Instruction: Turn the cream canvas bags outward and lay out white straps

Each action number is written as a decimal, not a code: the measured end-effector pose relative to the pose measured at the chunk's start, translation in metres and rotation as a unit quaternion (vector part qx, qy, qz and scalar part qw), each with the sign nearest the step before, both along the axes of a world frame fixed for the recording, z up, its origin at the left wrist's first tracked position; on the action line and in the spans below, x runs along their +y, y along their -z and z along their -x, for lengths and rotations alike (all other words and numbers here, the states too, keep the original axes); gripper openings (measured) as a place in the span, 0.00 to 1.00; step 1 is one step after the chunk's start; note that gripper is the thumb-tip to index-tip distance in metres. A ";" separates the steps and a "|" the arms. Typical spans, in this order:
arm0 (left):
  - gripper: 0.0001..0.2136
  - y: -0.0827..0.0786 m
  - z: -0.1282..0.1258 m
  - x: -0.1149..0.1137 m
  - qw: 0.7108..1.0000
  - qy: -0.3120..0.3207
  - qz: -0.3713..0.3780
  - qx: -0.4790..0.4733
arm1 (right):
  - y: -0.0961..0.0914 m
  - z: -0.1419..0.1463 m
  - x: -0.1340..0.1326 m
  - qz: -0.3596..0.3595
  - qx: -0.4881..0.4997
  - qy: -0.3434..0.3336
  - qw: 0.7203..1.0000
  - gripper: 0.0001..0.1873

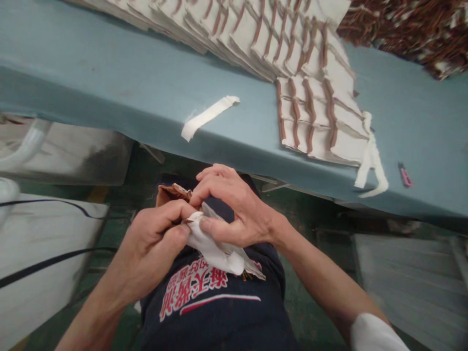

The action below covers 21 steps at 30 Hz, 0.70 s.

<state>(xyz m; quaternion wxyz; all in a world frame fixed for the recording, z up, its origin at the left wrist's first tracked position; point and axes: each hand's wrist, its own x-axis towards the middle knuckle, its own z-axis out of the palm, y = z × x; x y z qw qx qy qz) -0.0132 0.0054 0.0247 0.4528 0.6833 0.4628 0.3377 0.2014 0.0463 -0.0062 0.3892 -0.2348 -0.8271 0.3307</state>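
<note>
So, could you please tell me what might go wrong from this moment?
The white cloth is held over the lap by the left hand and right hand; it might slip down if the fingers loosen. The small pink tool lies near the front edge of the table, so a bump could knock it off. The loose white strip, also near that edge, might get brushed off.

Held piece [215, 252] matt cloth, blue tabletop [120, 83] smooth, brown heap [413, 31] rough

One left hand [155, 246], one right hand [237, 207], one loose white strip [209, 117], one pink tool [404, 175]
</note>
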 end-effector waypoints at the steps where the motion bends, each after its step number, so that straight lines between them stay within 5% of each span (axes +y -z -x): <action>1: 0.12 -0.002 -0.001 0.001 1.000 0.004 -0.004 0.004 | 0.000 0.000 0.004 -0.008 -0.008 -0.009 1.000 0.03; 13: 0.06 -0.018 -0.010 0.003 0.990 -0.030 -0.103 0.087 | -0.044 -0.013 0.010 0.016 -0.225 -0.007 0.974 0.11; 21: 0.07 -0.007 -0.013 -0.011 0.941 -0.058 -0.245 0.225 | -0.032 -0.011 0.002 0.045 -0.145 0.022 0.988 0.11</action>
